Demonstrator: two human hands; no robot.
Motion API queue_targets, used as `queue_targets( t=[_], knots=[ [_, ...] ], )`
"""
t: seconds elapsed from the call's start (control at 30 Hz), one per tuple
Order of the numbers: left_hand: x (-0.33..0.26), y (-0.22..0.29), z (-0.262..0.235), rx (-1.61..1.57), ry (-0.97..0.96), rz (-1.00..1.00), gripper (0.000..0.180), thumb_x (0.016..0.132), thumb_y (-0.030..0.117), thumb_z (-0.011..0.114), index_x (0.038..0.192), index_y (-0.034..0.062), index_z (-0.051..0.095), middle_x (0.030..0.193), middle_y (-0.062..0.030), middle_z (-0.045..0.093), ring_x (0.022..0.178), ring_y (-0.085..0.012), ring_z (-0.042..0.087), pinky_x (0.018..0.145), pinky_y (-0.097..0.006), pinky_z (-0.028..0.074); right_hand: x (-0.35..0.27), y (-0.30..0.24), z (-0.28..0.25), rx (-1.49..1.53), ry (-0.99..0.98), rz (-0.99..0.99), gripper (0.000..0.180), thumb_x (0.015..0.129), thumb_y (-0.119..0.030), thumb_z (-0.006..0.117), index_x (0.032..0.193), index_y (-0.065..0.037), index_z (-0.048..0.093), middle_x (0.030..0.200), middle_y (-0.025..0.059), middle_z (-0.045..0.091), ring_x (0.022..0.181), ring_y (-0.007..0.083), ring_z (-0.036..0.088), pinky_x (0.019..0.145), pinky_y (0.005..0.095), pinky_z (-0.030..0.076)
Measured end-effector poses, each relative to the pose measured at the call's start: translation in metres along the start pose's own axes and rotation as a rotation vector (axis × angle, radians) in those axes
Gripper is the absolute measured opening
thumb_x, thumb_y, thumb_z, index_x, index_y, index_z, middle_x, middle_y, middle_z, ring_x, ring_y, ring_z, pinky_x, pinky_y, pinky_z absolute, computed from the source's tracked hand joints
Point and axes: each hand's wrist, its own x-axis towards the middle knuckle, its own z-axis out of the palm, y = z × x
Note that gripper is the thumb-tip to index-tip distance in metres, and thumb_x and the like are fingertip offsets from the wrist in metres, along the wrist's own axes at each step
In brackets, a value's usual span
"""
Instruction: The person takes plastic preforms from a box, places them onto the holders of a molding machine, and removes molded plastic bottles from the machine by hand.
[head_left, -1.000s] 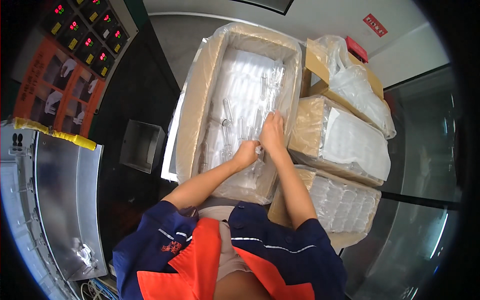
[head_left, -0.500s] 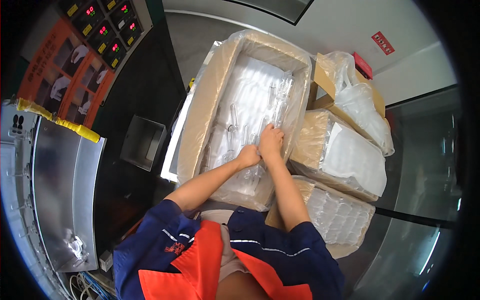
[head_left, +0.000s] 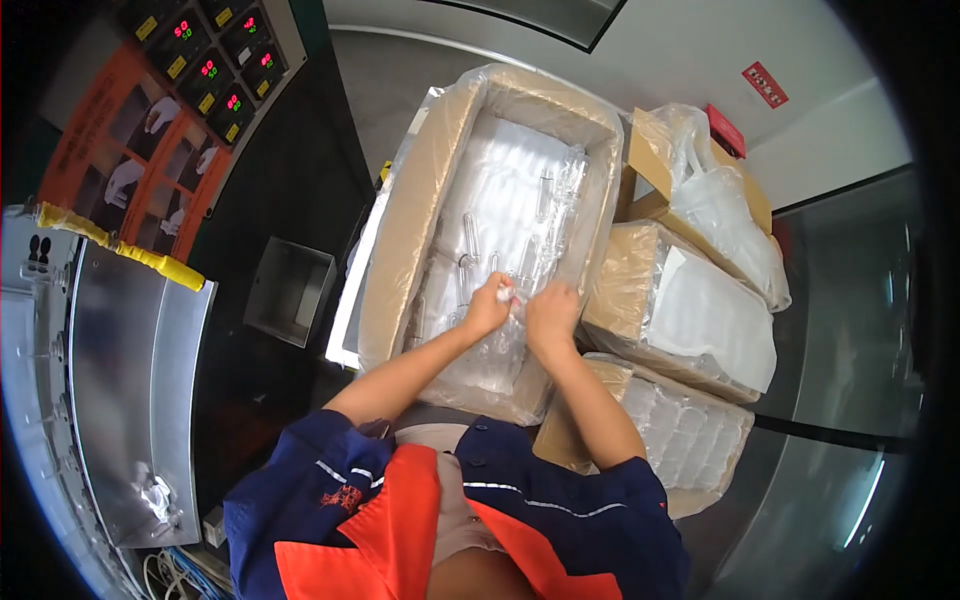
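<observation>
Head view, centre of frame: left hand (head_left: pixel 488 305) and right hand (head_left: pixel 552 315) together pinch a clear plastic tube (head_left: pixel 508 296) over the lined carton (head_left: pixel 420 200). It seems light, stiff and slippery; hold near its neck.

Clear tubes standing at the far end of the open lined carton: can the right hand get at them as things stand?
Probably yes. The carton is open on top, the clear tubes lie uncovered, and the right hand is already inside with nothing between.
</observation>
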Motion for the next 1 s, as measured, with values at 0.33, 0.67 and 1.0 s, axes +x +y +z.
queue_targets(
  t=[0.33, 0.67, 1.0],
  knots=[
    [0.101, 0.08, -0.061, 0.133, -0.232, 0.13, 0.039, 0.075, 0.024, 0.074, 0.106, 0.0048, 0.062, 0.097, -0.012, 0.066, 0.088, -0.018, 0.06, 0.08, -0.03, 0.046, 0.041, -0.003, 0.02, 1.462, 0.336, 0.238, 0.035, 0.086, -0.015, 0.055, 0.115, 0.002, 0.046, 0.094, 0.0246, 0.06, 0.085, 0.0393, 0.059, 0.076, 0.0425, 0.046],
    [0.169, 0.099, -0.086, 0.692, -0.099, 0.273, 0.029, 0.066, -0.004, 0.054, 0.092, 0.0007, 0.066, 0.091, -0.0258, 0.062, 0.086, -0.0406, 0.061, 0.074, -0.045, 0.05, 0.115, 0.05, 0.007, 0.312, 0.462, 0.166, 0.027, 0.079, -0.005, 0.051, 0.103, 0.005, 0.056, 0.101, 0.0194, 0.054, 0.102, 0.0315, 0.051, 0.087, 0.0385, 0.043],
    [0.202, 0.139, -0.097, 0.62, 0.065, 0.656, 0.027, 0.058, -0.01, 0.054, 0.083, 0.0006, 0.055, 0.078, -0.0206, 0.061, 0.081, -0.0409, 0.059, 0.072, -0.045, 0.048, 0.137, 0.023, 0.006, 0.13, 0.201, 0.491, 0.022, 0.081, -0.012, 0.052, 0.097, 0.002, 0.057, 0.097, 0.0179, 0.054, 0.092, 0.0268, 0.053, 0.076, 0.0308, 0.045]
  ],
)
